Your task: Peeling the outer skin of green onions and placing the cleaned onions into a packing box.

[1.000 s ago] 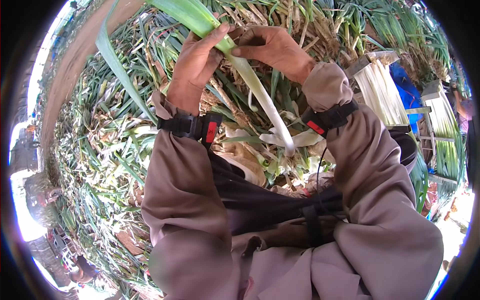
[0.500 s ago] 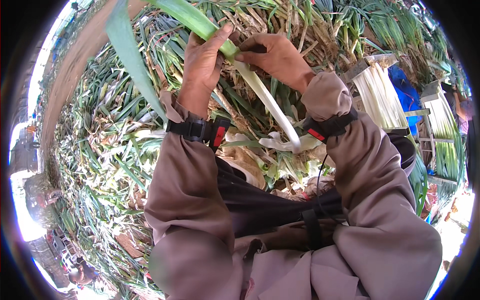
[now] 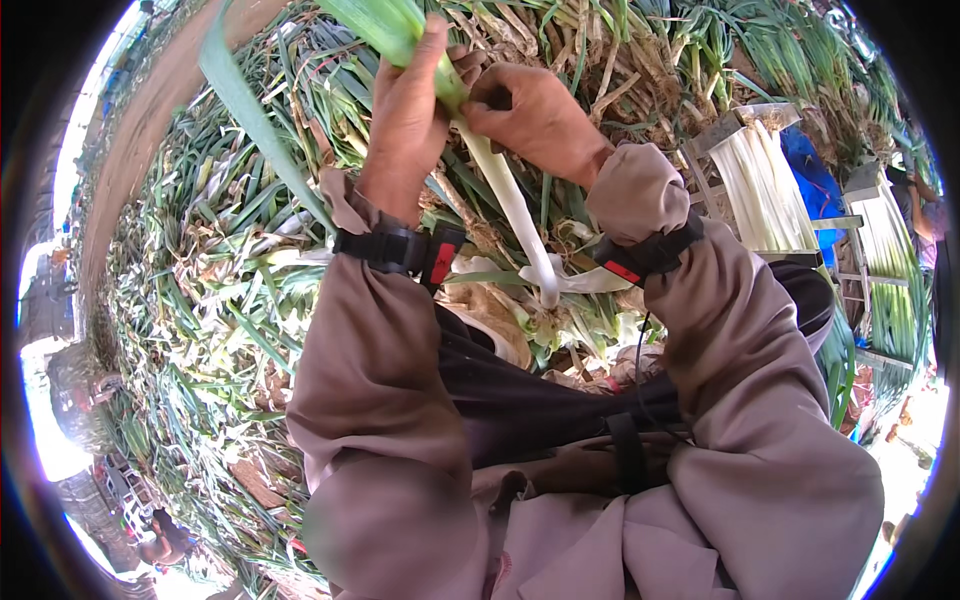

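A leek (image 3: 510, 195) with a white stem and broad green leaves slants across the space in front of me, its white root end pointing toward my lap. My left hand (image 3: 408, 125) is closed round the leek where the green part begins, thumb up along it. Just below that, my right hand (image 3: 535, 115) pinches at the leek's outer layer, fingertips pressed together against the stem. A long leaf (image 3: 250, 115) hangs loose to the left of my left hand. Behind both hands lie heaped leek leaves and roots.
Peeled leeks (image 3: 765, 185) lie in a metal rack at the right, with a second filled rack (image 3: 885, 240) beyond and a blue sheet (image 3: 812, 180) between. Leaf scraps (image 3: 210, 330) pile up at the left. Unpeeled leeks (image 3: 640, 60) are stacked at the far side. Another person (image 3: 165, 540) is at the lower left.
The leek's white end has swung left and slightly down. My right hand has shifted a little left, staying pinched at the stem; my left hand keeps its hold.
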Tool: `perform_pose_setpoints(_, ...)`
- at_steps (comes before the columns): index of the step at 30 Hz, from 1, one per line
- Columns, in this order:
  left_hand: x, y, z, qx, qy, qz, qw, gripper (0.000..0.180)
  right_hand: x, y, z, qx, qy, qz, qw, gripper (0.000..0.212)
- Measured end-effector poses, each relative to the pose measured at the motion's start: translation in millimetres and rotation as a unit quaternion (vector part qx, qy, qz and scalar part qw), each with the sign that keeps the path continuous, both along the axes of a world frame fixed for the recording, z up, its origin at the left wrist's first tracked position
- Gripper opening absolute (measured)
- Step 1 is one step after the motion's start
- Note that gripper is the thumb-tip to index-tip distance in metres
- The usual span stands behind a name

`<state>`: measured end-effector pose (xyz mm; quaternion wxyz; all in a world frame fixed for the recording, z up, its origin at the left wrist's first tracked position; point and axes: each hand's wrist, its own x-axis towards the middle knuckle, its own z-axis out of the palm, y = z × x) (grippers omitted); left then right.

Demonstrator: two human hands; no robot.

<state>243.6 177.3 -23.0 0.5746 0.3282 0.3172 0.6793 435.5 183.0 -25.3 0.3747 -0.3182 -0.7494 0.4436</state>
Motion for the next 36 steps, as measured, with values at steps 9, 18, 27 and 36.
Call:
perform_pose_setpoints(9,8.0,-3.7,11.0,0.046,0.015,-0.074,0.996,0.04,56.9,26.7,29.3,-0.097,0.055,0.052,0.992,0.026)
perform_pose_setpoints(18,-5.2,15.8,2.9,0.057,-0.058,0.05,0.995,0.031,70.6,4.2,44.2,-0.15,0.134,0.067,0.977,0.016)
perform_pose_setpoints(27,-121.0,-1.3,28.6,0.157,0.034,0.255,0.953,0.019,97.5,-67.2,14.8,-0.258,-0.06,0.162,0.951,0.011)
perform_pose_setpoints(36,-155.7,-21.0,21.1,0.118,0.036,0.279,0.952,0.031,154.0,-91.0,-208.0,-0.117,-0.448,0.261,0.847,0.024)
